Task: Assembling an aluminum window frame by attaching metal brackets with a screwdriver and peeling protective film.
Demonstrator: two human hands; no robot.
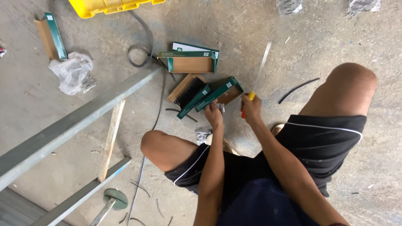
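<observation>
The green-and-brown cardboard box [218,93] lies open on the concrete floor [293,37] between the squatting person's knees, long and flat, its green lid swung up and its brown inside showing. The left hand [213,113] rests at its near edge, fingers curled together over something small and dark; the view is too coarse to tell whether they grip it or only touch the box. The right hand [250,108] is just beside, fingers clamped on a tool with a yellow and red handle [248,102], its tip hidden.

Judging from this, the tool could slip toward the left hand, since the two hands sit so close together, and small parts could spill from the tilted box onto the gritty floor.

A second box of the same kind [193,99] touches it on the left, and a wider open one [190,62] lies beyond. Farther out are a grey metal frame [83,113], a crumpled plastic bag [72,72], black cable offcuts [298,88] and a yellow crate [109,6] at the top edge.
</observation>
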